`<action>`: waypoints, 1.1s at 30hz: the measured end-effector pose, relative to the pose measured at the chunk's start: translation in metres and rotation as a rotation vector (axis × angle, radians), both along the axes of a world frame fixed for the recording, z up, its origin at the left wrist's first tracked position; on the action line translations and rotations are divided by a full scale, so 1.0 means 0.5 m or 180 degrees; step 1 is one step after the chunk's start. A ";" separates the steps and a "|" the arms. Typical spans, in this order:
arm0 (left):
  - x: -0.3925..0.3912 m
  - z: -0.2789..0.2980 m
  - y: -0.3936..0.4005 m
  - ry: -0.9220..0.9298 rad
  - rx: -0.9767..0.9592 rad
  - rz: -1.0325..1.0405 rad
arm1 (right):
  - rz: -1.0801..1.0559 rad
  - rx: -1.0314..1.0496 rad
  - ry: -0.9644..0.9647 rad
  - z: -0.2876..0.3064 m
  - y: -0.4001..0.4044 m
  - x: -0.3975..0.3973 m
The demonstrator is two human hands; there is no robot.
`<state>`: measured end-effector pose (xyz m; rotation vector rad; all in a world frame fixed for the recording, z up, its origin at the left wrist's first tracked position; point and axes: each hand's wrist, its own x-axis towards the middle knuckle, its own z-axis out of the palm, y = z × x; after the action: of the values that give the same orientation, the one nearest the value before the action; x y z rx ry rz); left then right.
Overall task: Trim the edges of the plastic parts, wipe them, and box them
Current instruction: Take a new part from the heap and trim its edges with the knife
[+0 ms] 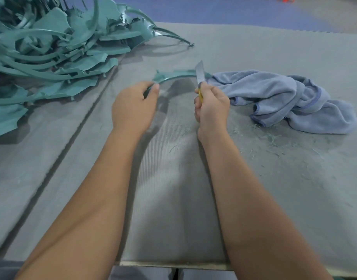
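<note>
A curved teal plastic part (174, 75) arcs just above the table's middle. My left hand (133, 106) pinches its left end between thumb and fingers. My right hand (211, 104) grips a knife (199, 74) by its yellow handle, the grey blade pointing up and crossing the part's right portion. The part's right end runs behind the blade toward the cloth. A crumpled blue-grey cloth (282, 98) lies right of my right hand.
A big heap of teal plastic parts (52, 49) with ragged edges fills the back left. Thin teal shavings (274, 142) litter the grey ribbed mat (173, 178) at the right. A dark seam (58, 156) runs diagonally across the mat. The table's front edge (173, 264) is near me.
</note>
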<state>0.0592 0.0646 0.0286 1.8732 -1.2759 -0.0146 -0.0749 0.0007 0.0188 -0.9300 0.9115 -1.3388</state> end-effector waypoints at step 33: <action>-0.035 -0.022 -0.019 -0.0888 0.0357 -0.0041 | 0.0422 -0.0218 0.0464 0.012 0.008 -0.008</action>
<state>0.0416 0.0552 0.0175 2.0148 -1.5020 0.1774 -0.0789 0.0045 0.0245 -1.1331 0.9025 -1.2071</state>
